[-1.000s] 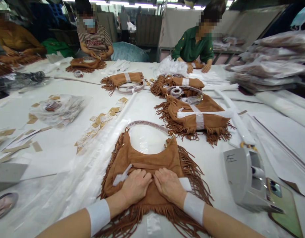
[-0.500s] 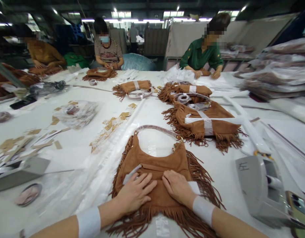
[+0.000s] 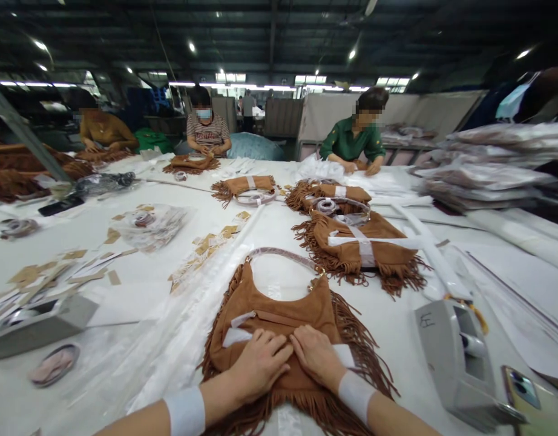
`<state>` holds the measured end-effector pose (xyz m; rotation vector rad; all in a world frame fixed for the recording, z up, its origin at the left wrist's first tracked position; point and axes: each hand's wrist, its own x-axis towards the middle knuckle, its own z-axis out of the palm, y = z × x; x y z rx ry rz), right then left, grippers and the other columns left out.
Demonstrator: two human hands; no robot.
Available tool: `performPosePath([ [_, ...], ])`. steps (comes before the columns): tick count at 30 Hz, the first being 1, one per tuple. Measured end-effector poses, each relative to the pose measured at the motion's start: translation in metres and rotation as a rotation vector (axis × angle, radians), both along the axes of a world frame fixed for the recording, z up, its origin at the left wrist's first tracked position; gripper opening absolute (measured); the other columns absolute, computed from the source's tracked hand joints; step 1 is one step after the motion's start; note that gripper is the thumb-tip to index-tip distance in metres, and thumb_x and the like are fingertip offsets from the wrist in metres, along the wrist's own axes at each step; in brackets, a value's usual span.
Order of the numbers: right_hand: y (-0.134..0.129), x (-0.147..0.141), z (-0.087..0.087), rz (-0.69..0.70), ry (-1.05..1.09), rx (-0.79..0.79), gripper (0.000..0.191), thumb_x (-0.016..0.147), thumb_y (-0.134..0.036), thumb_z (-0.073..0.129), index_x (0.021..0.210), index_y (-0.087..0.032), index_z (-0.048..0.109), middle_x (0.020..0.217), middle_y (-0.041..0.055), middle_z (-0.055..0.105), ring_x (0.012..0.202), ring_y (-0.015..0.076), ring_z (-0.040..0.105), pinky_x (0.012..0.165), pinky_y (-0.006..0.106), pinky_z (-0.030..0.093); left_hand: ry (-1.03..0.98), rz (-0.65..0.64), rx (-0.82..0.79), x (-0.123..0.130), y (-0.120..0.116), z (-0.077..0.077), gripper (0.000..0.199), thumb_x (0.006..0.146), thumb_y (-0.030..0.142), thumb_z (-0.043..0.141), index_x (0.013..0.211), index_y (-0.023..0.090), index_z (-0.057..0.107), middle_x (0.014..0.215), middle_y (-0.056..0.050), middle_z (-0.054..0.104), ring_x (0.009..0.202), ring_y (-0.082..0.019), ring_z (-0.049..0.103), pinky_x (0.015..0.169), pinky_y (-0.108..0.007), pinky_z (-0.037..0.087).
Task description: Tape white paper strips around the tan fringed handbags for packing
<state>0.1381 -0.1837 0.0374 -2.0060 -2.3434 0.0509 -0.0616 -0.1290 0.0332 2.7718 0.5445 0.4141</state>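
Observation:
A brown suede handbag (image 3: 301, 310) with long fringe lies flat on the white table in front of me. Its wrapped shoulder strap (image 3: 281, 253) arches toward the far side. My left hand (image 3: 261, 363) rests on the bag's front, fingers bent slightly and laid on the suede. Close beside it, my right hand (image 3: 318, 357) lies on the same panel, and the fingertips of both nearly meet below the zip. White paper (image 3: 237, 337) shows left of the zip, and another white piece (image 3: 345, 355) sticks out beside my right wrist. Both wrists wear white bands.
Tape dispensers stand at right (image 3: 451, 345) and left (image 3: 47, 324), with a phone (image 3: 524, 387) by the right one. Taped fringed bags (image 3: 365, 239) lie ahead. Paper tags (image 3: 206, 248) and plastic bags (image 3: 152, 227) are scattered at left. Several co-workers sit across the table.
Both hands have slid inward over the bag until their fingertips nearly touch, and the left paper shows more. The camera has tilted up, so the scene sits lower in view.

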Motion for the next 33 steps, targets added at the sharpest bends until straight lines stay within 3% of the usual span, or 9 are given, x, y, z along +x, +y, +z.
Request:
performPosePath([
  [7,-0.007,0.0,-0.01,0.097,-0.034,0.062,0.023,0.094,-0.014,0.036,0.079,-0.02,0.052,0.077,0.0024,0.06,0.074,0.018,0.056,0.068,0.03,0.04,-0.15,0.008,0.084,0.011,-0.008,-0.031,0.028,0.093,0.029,0.052,0.119,0.02,0.05,0.109,-0.005,0.061,0.092,-0.02,0.051,0.08,-0.036,0.041],
  [10,0.005,-0.002,-0.004,0.123,-0.037,0.05,0.023,0.094,-0.016,0.037,0.078,-0.02,0.054,0.076,0.0023,0.061,0.072,0.0176,0.056,0.066,0.029,0.039,-0.219,0.04,0.096,0.011,-0.009,-0.04,0.025,0.094,0.028,0.051,0.117,0.02,0.051,0.106,-0.004,0.061,0.089,-0.019,0.051,0.077,-0.034,0.04],
  [12,0.026,-0.001,0.006,0.078,-0.008,0.071,0.026,0.096,-0.019,0.037,0.077,-0.02,0.055,0.075,0.0024,0.062,0.072,0.017,0.057,0.066,0.028,0.038,-0.251,0.056,0.116,0.011,-0.008,-0.041,0.019,0.093,0.03,0.051,0.111,0.022,0.053,0.103,-0.003,0.062,0.087,-0.018,0.052,0.073,-0.034,0.039],
  [16,0.091,0.003,0.021,-0.249,0.055,0.103,0.029,0.098,-0.03,0.04,0.079,-0.019,0.058,0.079,0.0052,0.064,0.077,0.0178,0.06,0.072,0.028,0.04,-0.276,0.069,0.17,0.011,-0.004,-0.033,0.015,0.093,0.033,0.052,0.103,0.022,0.055,0.099,-0.002,0.062,0.083,-0.017,0.051,0.069,-0.033,0.036],
  [20,0.138,0.007,0.007,-0.315,0.078,0.016,0.021,0.086,-0.035,0.062,0.087,-0.015,0.061,0.085,0.0101,0.066,0.08,0.0216,0.062,0.069,0.029,0.042,-0.272,0.059,0.191,0.01,0.001,-0.028,0.016,0.093,0.033,0.052,0.104,0.022,0.055,0.097,-0.001,0.062,0.08,-0.016,0.05,0.066,-0.032,0.033],
  [24,0.147,0.009,-0.013,-0.329,0.169,-0.091,0.012,0.079,-0.027,0.066,0.082,-0.016,0.063,0.084,0.0064,0.066,0.075,0.019,0.062,0.065,0.027,0.04,-0.248,0.045,0.147,0.009,0.001,-0.032,0.019,0.094,0.033,0.049,0.108,0.021,0.054,0.099,-0.003,0.062,0.082,-0.016,0.05,0.068,-0.033,0.034],
  [28,0.148,0.013,-0.02,-0.341,0.302,-0.154,0.01,0.08,-0.024,0.06,0.073,-0.018,0.061,0.072,0.0022,0.065,0.068,0.0166,0.06,0.06,0.025,0.039,-0.236,0.039,0.099,0.007,0.001,-0.037,0.023,0.094,0.033,0.048,0.114,0.022,0.053,0.106,-0.004,0.061,0.086,-0.017,0.05,0.071,-0.033,0.035],
  [30,0.149,0.014,-0.021,-0.351,0.377,-0.165,0.005,0.079,-0.022,0.058,0.078,-0.018,0.062,0.07,-0.0001,0.065,0.065,0.0151,0.059,0.059,0.024,0.039,-0.225,0.03,0.092,0.007,0.001,-0.037,0.024,0.094,0.033,0.048,0.116,0.022,0.052,0.109,-0.005,0.061,0.087,-0.017,0.05,0.071,-0.033,0.035],
  [33,0.154,0.015,-0.024,-0.395,0.467,-0.182,0.02,0.074,-0.021,0.061,0.094,-0.018,0.063,0.064,-0.0026,0.064,0.056,0.0137,0.057,0.053,0.022,0.039,-0.224,0.032,0.087,0.006,0.001,-0.036,0.024,0.095,0.033,0.047,0.115,0.022,0.053,0.109,-0.006,0.061,0.086,-0.017,0.049,0.071,-0.034,0.036],
])
